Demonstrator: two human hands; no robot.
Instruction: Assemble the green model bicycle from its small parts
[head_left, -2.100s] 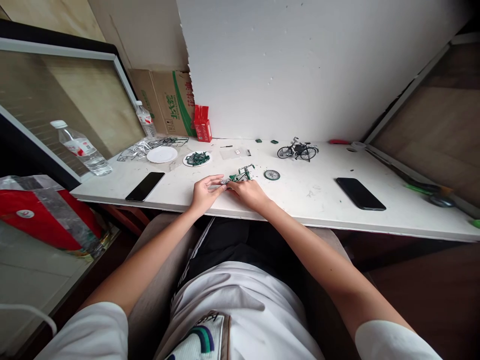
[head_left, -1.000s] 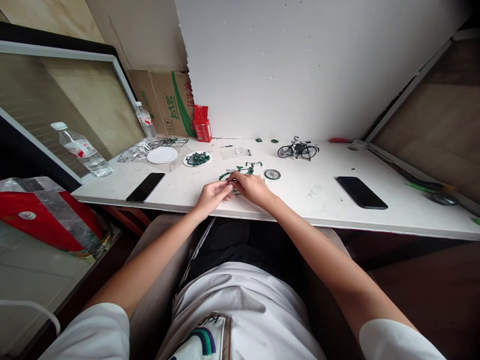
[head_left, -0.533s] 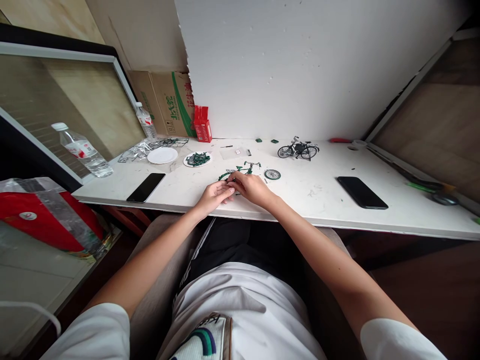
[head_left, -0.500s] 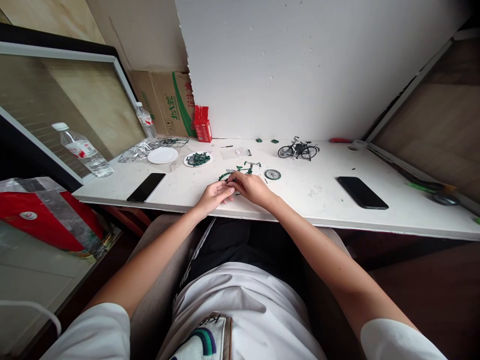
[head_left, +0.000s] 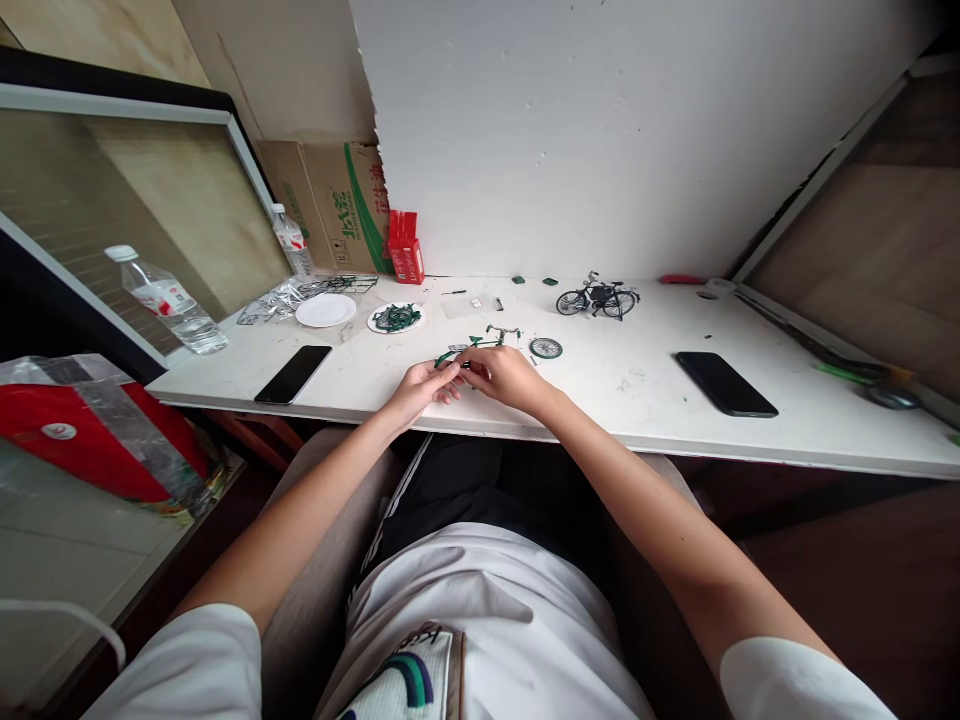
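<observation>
Near the table's front edge, a small green model bicycle (head_left: 475, 341) shows partly behind my hands, with its handlebar toward the upper right. My left hand (head_left: 424, 390) has its thumb and forefinger pressed together at the bicycle's lower left part. Right beside it, my right hand (head_left: 506, 376) has bent fingers meeting the left fingertips over the same part. What lies between the fingertips is too small and hidden to make out. A loose spoked wheel with a green rim (head_left: 546, 348) lies flat to the right of the bicycle.
A finished black model bicycle (head_left: 600, 298) stands farther back. Left are a plate of green parts (head_left: 396, 318), a white plate (head_left: 325, 310), a phone (head_left: 293, 375) and bottles (head_left: 174, 302). Another phone (head_left: 724, 384) lies right. A red box (head_left: 406, 247) stands behind.
The green bicycle has shifted slightly left. My left hand has moved a little left, and its fingers have changed position slightly against the right hand.
</observation>
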